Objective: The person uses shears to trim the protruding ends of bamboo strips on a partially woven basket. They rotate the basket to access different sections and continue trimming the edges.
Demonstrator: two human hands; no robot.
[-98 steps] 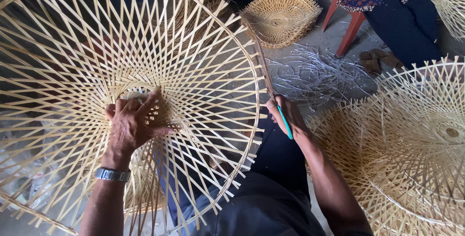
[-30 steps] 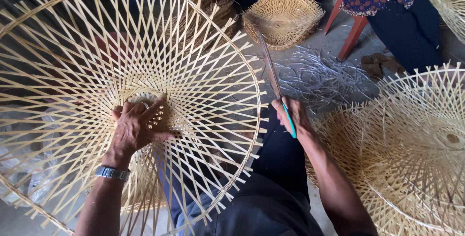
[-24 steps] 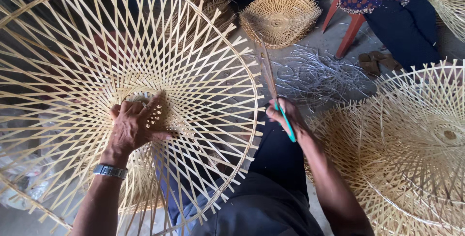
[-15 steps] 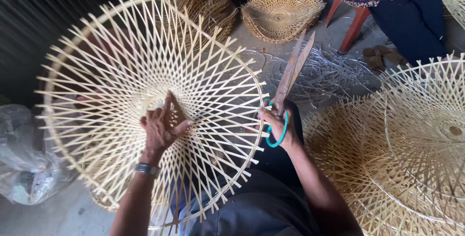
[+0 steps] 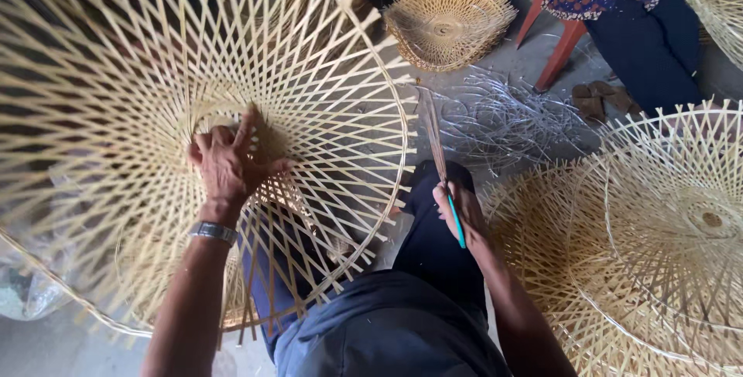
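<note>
A large open-weave frame (image 5: 155, 75) fills the left side, tilted over the person's lap. The left hand (image 5: 228, 164) lies spread on the frame near its middle, with a watch (image 5: 213, 231) on the wrist below it. To the right of the frame's rim, the right hand (image 5: 460, 214) grips a shears-like tool (image 5: 433, 137) whose blades point away from the person. Beyond the blades, loose trimmings (image 5: 511, 118) lie on the floor (image 5: 480, 59). Behind them sits a smaller basket (image 5: 449, 17). At the far right, woven frames (image 5: 658, 245) lie stacked on the floor. Another person (image 5: 627, 13) sits on a stool (image 5: 561, 40) at the top right, with sandals (image 5: 600, 98) just beside the stool.
</note>
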